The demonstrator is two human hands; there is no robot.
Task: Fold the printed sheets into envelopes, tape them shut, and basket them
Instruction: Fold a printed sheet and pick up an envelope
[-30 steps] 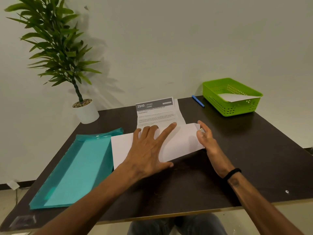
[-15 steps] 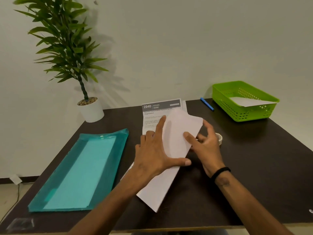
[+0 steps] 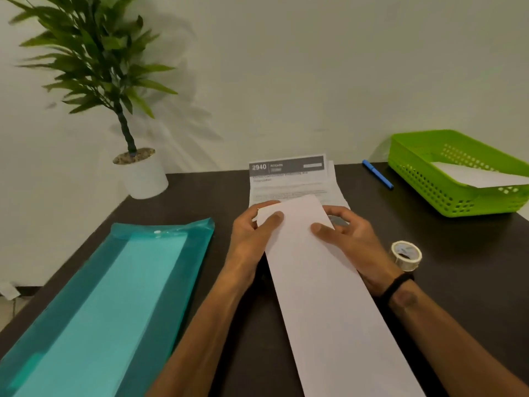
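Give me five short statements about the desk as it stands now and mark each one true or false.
1. Both hands, left hand and right hand, hold the folded sheet. True.
2. The green basket is empty. False: a white paper lies in it.
3. The tape roll sits on the table by the right wrist. True.
4. The blue pen lies inside the basket. False: it lies on the table beside it.
5. The teal folder is left of the hands. True.

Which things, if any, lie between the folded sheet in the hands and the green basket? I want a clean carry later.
Nothing tall does. The folded sheet is held by the left hand and right hand. Toward the green basket lie only the tape roll and the blue pen, both low on the table.
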